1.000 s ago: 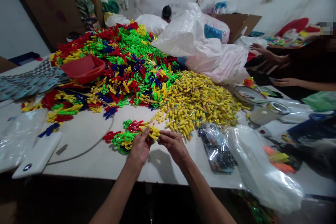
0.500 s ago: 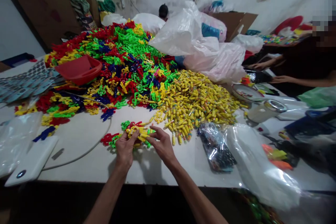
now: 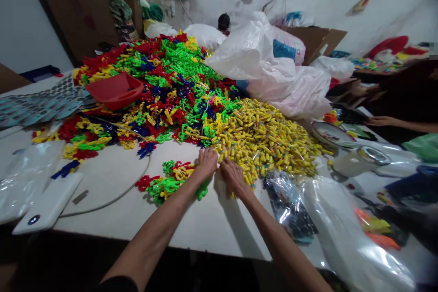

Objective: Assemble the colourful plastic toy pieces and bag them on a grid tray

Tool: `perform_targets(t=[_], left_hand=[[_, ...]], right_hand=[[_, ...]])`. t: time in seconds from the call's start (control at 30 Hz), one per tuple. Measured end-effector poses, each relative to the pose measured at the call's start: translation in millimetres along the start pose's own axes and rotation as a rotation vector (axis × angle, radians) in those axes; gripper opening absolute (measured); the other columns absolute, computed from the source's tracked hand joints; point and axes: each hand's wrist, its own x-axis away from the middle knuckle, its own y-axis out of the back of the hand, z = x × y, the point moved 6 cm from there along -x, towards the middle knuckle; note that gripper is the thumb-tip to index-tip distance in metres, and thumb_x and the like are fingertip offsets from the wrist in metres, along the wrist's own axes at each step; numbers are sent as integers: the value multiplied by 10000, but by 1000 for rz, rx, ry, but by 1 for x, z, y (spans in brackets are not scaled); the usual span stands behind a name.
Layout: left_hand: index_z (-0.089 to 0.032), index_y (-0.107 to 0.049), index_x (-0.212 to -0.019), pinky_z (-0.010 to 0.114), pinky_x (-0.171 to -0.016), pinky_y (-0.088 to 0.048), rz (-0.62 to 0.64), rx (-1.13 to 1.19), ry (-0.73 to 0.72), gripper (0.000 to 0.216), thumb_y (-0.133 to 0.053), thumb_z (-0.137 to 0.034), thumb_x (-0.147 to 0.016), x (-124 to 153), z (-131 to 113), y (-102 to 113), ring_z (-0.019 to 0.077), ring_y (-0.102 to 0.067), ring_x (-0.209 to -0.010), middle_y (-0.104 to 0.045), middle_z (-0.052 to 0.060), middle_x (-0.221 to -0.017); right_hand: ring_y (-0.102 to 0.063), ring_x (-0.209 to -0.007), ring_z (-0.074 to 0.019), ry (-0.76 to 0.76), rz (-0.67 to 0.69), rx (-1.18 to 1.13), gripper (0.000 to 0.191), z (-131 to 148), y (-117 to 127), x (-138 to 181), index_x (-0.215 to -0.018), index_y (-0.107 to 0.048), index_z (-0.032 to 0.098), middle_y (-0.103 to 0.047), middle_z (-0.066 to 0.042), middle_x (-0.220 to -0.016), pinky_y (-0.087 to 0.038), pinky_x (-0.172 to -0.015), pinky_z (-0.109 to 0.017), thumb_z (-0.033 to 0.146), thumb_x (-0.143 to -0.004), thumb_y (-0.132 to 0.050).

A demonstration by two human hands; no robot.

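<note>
My left hand (image 3: 207, 160) is at the front left edge of a heap of small yellow tubes (image 3: 270, 139), with its fingers bent and pressed together. Close beside it, my right hand (image 3: 233, 175) touches the near side of that heap, its fingers also curled in. Whatever lies between the fingers of either hand is hidden. Under and beside my left forearm is a small cluster of red, green and yellow plastic pieces (image 3: 166, 187). Behind it rises a large mound of similar pieces (image 3: 171, 82) in red, green, yellow and blue.
A red scoop-like tray (image 3: 114, 91) rests on the mound. A grey cord (image 3: 112, 200) curves to a white device (image 3: 48, 205). Clear bags (image 3: 352, 223), dark printed packets (image 3: 290, 205) and a tape roll (image 3: 362, 159) lie right. Another person's hand (image 3: 383, 121) is at far right.
Both hands have moved away from the small cluster, forward and right, to the yellow tubes. The yellow pieces seen in my left hand are no longer visible there. The view has shifted slightly.
</note>
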Motion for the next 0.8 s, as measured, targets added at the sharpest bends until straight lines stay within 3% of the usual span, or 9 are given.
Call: perform_targets(t=[0.17, 0.27, 0.4, 0.5, 0.57, 0.67, 0.8], left_hand=[[-117, -599, -1016, 497, -1059, -138, 38, 73, -22, 366, -589, -74, -652, -4, -4, -25, 336, -365, -1239, -523, 193, -1238], [-74, -599, -1038, 458, -1071, -116, 8, 156, -20, 329, -515, -73, -720, 3, -7, -24, 331, -356, -1249, -535, 200, -1210], [-105, -631, -969, 438, -1068, -160, -70, 310, 14, 303, -459, -21, -734, 1, -10, -11, 291, -438, -1187, -596, 179, -1110], [-132, -656, -902, 431, -1043, -232, -145, 452, 69, 264, -479, -38, -731, 6, -11, 5, 274, -484, -1131, -622, 155, -1050], [-145, -669, -887, 386, -977, -337, -168, 571, 119, 246, -482, -72, -746, 19, -10, 12, 241, -543, -1045, -642, 127, -1011], [-151, -691, -835, 292, -773, -462, -131, 764, 203, 179, -543, -149, -735, 51, -4, 14, 186, -615, -822, -686, 83, -874], [-134, -700, -842, 247, -631, -469, -89, 971, 333, 206, -615, -270, -713, 97, 5, 11, 158, -614, -701, -701, 77, -816]], right_hand=[[-530, -730, -163, -99, -178, -262, 150, -21, 8, 5, -808, -591, 162, -581, -75, -883, -322, -600, -253, 172, -818, -442], [-532, -680, -161, -202, -352, -663, 155, -35, 24, 10, -776, -573, 155, -573, -48, -772, -365, -613, -257, 279, -796, -481], [-489, -548, -140, -309, -411, -1048, 258, -40, 33, 21, -684, -546, 170, -506, 15, -590, -356, -535, -257, 418, -754, -538], [-446, -513, -117, -336, -389, -1213, 285, -37, 33, 34, -643, -541, 168, -464, 34, -535, -328, -497, -243, 438, -725, -583], [-433, -490, -100, -356, -318, -1384, 282, -31, 27, 42, -726, -570, 160, -471, 43, -537, -327, -482, -233, 436, -704, -624], [-441, -465, -80, -404, -166, -1627, 340, -15, 15, 55, -838, -570, 163, -507, 52, -576, -340, -466, -218, 404, -642, -708], [-430, -448, -61, -337, -31, -1740, 295, 8, 3, 68, -751, -574, 155, -522, 47, -567, -339, -453, -202, 380, -641, -730]])
